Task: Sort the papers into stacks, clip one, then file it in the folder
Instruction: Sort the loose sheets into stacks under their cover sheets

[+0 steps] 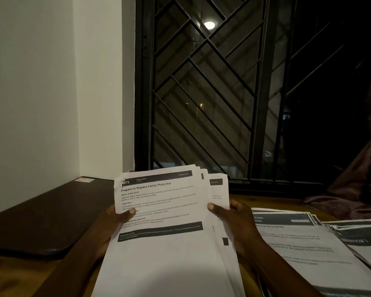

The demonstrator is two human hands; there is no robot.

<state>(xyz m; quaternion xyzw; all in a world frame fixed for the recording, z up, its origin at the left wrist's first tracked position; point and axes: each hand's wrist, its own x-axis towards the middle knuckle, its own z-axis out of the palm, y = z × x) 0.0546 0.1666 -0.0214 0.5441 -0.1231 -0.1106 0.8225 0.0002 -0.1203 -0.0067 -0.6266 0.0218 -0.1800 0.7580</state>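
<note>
Paper sorting seems midway: I am gripping a sheaf [165, 243] in left hand [114, 219] and right hand [238, 221], two stacks [298, 243] lying alongside, clipping ahead.

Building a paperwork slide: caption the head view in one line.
Left hand and right hand hold a fanned sheaf of papers over the wooden desk, sorted stacks lying at right.

Dim warm indoor light, lamp glare [209, 25] on dark window, wide-angle bending at edges.

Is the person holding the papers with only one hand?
No, the left hand and the right hand both grip the held papers, one at each side edge.
</note>
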